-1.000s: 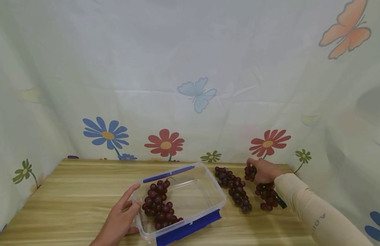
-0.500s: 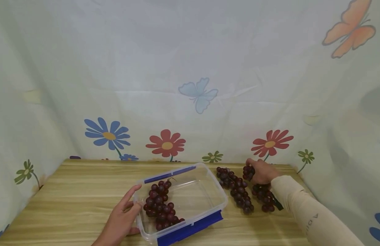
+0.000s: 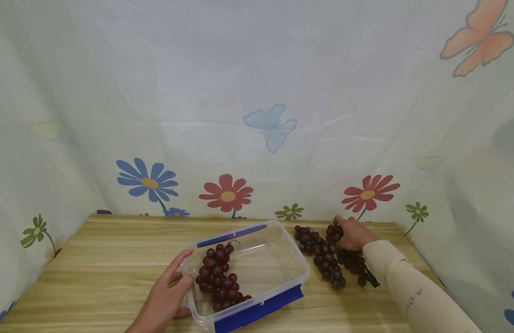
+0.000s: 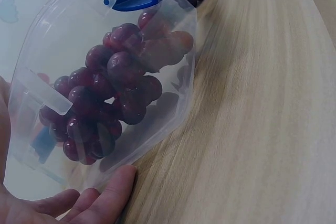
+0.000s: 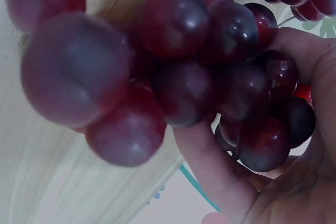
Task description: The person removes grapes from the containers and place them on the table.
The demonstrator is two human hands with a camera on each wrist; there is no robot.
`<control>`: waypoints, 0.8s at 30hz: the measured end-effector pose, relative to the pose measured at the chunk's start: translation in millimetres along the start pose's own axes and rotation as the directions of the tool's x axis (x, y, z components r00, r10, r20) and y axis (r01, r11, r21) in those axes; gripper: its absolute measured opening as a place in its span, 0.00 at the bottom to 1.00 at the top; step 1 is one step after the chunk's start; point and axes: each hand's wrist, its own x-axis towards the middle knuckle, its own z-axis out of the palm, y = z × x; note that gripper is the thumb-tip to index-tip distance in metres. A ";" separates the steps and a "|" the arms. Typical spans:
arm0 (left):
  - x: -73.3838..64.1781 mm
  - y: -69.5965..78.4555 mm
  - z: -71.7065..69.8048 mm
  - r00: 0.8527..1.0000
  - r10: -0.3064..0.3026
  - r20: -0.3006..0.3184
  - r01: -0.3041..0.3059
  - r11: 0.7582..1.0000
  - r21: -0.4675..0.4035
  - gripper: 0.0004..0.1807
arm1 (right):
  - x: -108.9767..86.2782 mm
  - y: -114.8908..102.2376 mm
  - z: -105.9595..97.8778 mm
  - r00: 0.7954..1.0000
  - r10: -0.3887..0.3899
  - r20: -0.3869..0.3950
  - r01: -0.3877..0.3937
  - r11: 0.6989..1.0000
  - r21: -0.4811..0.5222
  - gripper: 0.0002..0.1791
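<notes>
Left hand point(image 3: 161, 293): here it is, at the left end of the clear box point(image 3: 263, 273), fingers laid along the end wall, one tip up by the rim, others down by the table in the left wrist view. No tight clamp that I can see; my guess is it steadies the box against sliding.
Clear box: sitting a little askew on the wooden table point(image 3: 115, 268), top uncovered, with the near blue flap point(image 3: 258, 309) turned outward, probably so nothing gets in the way over the rim.
Boxed grapes point(image 3: 217, 277): one dark bunch, lying inside toward the left end, just across the wall from those fingers.
Right hand point(image 3: 353, 235): and over on the right, a firm hold! Thumb and fingers clamp round the held bunch point(image 5: 186, 90), up at its far end, perhaps because the grapes crowd together there and give more to grab.
Held bunch: right of the box, the remainder trailing under the hand toward the near side, a dark strip point(image 3: 372, 276) beside that end. Lifted or resting on wood? I can't tell.
Loose bunch point(image 3: 321, 256): lying between box and right hand, ungripped; whether it touches its neighbour, I can't make out.
Sleeve point(image 3: 411, 286): pale, reaching in from the right, low across the table.
Curtain point(image 3: 190, 92): flowers and butterflies behind everything.
</notes>
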 end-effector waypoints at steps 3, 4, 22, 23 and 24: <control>-0.6 0.4 -0.2 1.000 0.003 0.004 -0.003 1.000 0.003 0.33 | -1.3 -0.7 -0.5 1.000 -0.005 -0.001 0.005 1.000 -0.008 0.38; -0.9 0.6 -0.4 1.000 0.002 0.003 -0.002 1.000 0.005 0.33 | -1.7 -0.9 -0.6 1.000 -0.005 0.001 0.005 1.000 -0.008 0.37; -1.3 1.8 0.7 1.000 -0.003 0.000 0.003 1.000 0.020 0.33 | -12.9 1.4 -4.6 0.999 -0.029 0.029 0.029 1.000 -0.007 0.34; -1.4 1.6 0.8 1.000 -0.003 0.000 0.003 1.000 0.018 0.33 | -14.1 1.0 -4.7 0.999 -0.033 0.028 0.033 0.999 -0.013 0.34; -1.4 1.5 0.9 1.000 -0.003 0.000 0.003 1.000 0.015 0.33 | -15.4 0.1 -5.0 0.999 -0.036 0.028 0.036 0.999 -0.015 0.35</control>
